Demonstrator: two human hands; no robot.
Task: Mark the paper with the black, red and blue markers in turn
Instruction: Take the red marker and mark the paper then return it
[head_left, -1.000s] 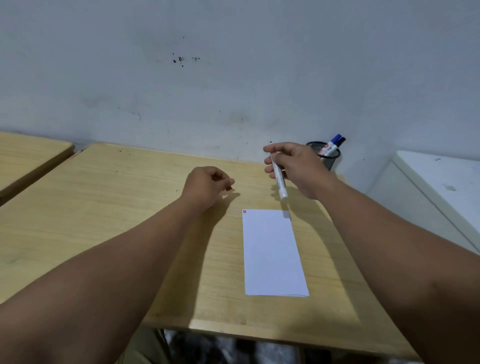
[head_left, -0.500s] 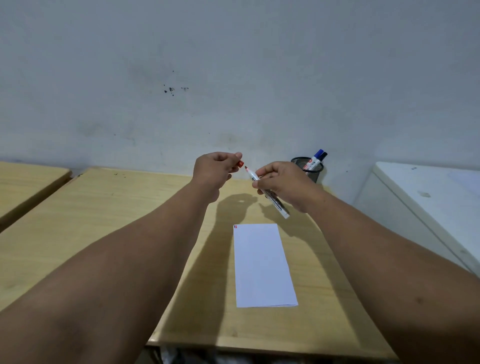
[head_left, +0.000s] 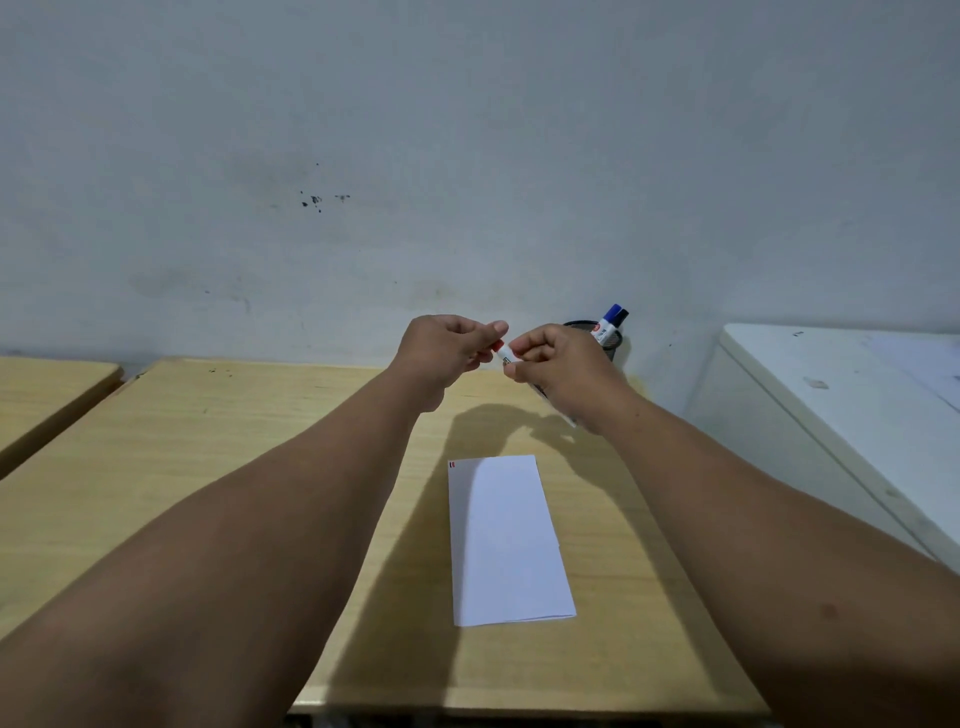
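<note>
A folded white paper (head_left: 506, 540) lies on the wooden desk (head_left: 208, 467), with small red and dark marks at its top left corner. Above the desk's far side, my right hand (head_left: 561, 369) grips the white barrel of the red marker (head_left: 504, 356). My left hand (head_left: 449, 345) pinches the marker's red cap at the barrel's end; the two hands nearly touch. A black mesh pen cup (head_left: 608, 340) stands behind my right hand, with the blue marker (head_left: 610, 321) sticking out of it. I cannot make out the black marker.
A second wooden desk (head_left: 47, 400) sits at the left with a gap between. A white cabinet (head_left: 841, 415) stands at the right, close to the desk. A grey wall rises right behind the desk.
My hands rose from over the paper and came together. The red cap in my left hand has met the marker's tip. The camera tilted up slightly.
</note>
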